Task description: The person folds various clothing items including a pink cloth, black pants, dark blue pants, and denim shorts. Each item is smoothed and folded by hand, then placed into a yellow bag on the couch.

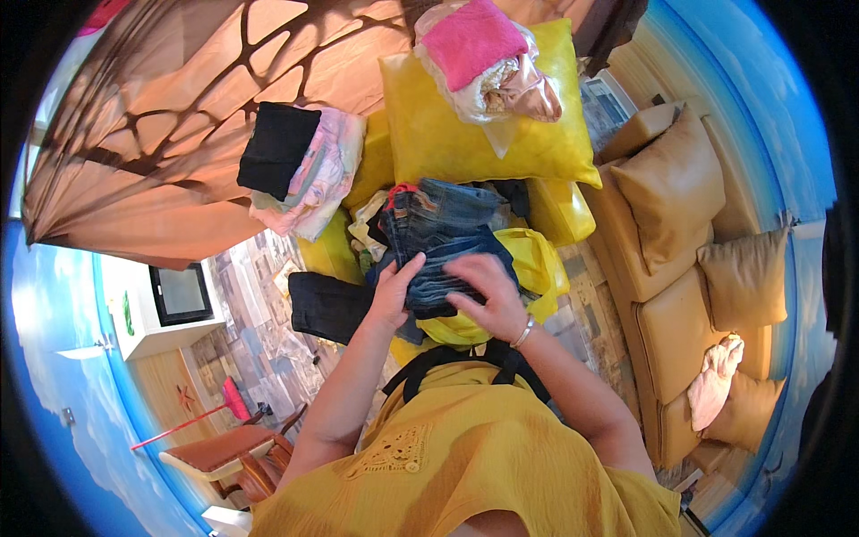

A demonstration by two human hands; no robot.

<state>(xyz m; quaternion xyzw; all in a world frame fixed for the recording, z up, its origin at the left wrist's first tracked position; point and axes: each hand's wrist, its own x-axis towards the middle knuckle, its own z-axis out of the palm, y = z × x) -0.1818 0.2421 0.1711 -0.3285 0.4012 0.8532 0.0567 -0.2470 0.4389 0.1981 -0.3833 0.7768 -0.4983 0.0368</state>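
Blue denim jeans (439, 265) lie bunched in folds in front of me. My left hand (397, 287) grips their left edge, thumb on top. Slightly blurred, my right hand (488, 294) is over the right side of the denim with its fingers apart; whether it touches the cloth I cannot tell. More jeans (463, 203), with a red patch at the waist, lie just beyond. Black trousers (329, 305) stick out to the left of the pile. Yellow cloth or plastic (537, 258) shows at the right, and some light garments (368, 221) are partly hidden under the denim.
Folded clothes (329, 168) topped by a black garment (278, 146) are stacked at the left. A yellow cushion (483, 148) bears a pink folded cloth (473, 43). On the right stands a tan sofa (671, 335) with pillows. A red-headed broom (233, 397) and chair (225, 450) are lower left.
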